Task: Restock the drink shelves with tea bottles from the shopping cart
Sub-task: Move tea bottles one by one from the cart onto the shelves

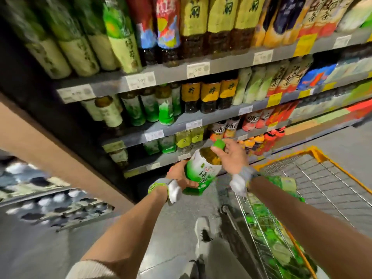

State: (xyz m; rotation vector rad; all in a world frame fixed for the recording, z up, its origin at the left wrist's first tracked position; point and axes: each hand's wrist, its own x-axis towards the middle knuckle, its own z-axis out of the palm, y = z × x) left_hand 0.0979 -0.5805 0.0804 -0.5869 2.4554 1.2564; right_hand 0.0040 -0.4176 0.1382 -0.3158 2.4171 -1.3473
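Both bare forearms reach forward and down from the bottom edge, each wrist wearing a grey band with a white block. The left hand cups the lower body of a large clear plastic green-tea bottle with a green-and-white label, its fingers wrapped behind the label and the thumb lying across the front near the base. The right hand comes over the top of the same bottle, its fingers pinched round the green screw cap. The bottle tilts, cap up and to the right, held in the air in front of the lowest rows of the grey metal drink shelves, not touching them. Just right of the bottle stands the wire shopping cart with a yellow rim, and more green-labelled bottles lie inside it. Open grey floor lies below the bottle, between shelves and cart, where a white shoe stands.
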